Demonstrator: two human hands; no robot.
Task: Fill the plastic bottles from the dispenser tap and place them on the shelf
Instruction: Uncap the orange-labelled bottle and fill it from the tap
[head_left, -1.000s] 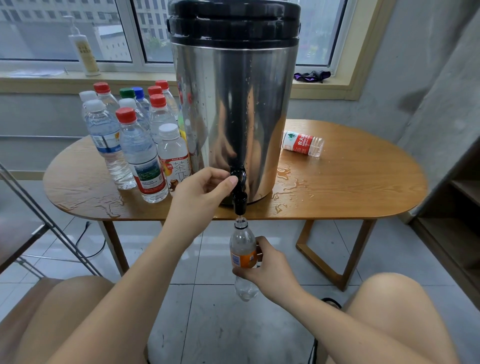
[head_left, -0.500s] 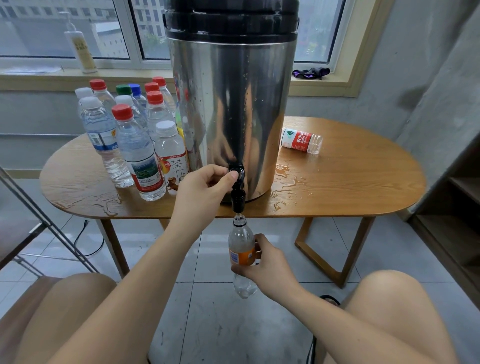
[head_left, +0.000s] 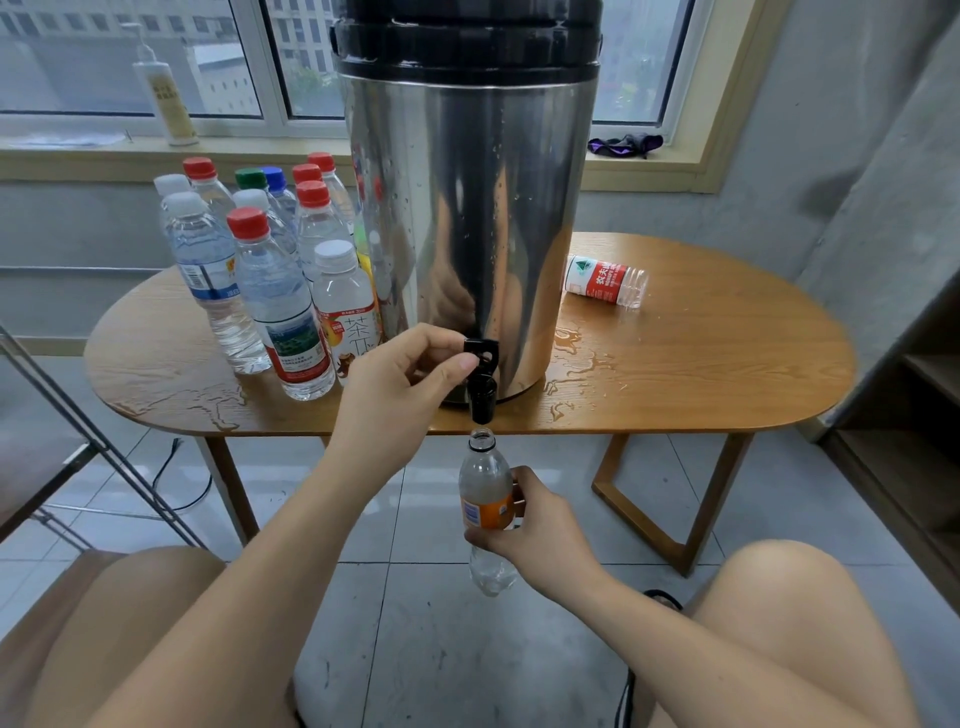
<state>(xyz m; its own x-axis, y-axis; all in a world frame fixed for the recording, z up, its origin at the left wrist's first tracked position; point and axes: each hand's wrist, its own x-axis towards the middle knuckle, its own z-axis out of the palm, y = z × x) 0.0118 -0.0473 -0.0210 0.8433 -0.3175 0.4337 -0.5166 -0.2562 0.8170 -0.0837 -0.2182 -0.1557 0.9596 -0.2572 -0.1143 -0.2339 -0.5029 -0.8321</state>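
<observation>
A: Where is the bottle that is being filled?

B: The orange-labelled bottle (head_left: 485, 499) stands upright straight below the dispenser (head_left: 467, 208). Its open mouth is just under the spout of the black tap (head_left: 482, 387), with a small gap between them.

A: What holds it there?

B: The right hand (head_left: 537, 530). Its fingers and thumb are wrapped round the labelled middle, closed snugly on the plastic.

A: And the other hand?

B: The left hand (head_left: 397, 387) is at the front of the dispenser, low down. It is curled, with thumb and forefinger pinching the lever on top of the tap.

A: Any more bottles?

B: A cluster of capped bottles (head_left: 275, 291) stands upright just left of the dispenser on the wooden table (head_left: 727, 364). A red-labelled bottle (head_left: 605, 280) lies on its side to the dispenser's right, apart from it.

A: Is the tabletop dry?

B: No, puddles (head_left: 576, 358) spread round the dispenser's base. A wooden shelf (head_left: 924, 415) stands far to the dispenser's right, cut off by the frame edge.
</observation>
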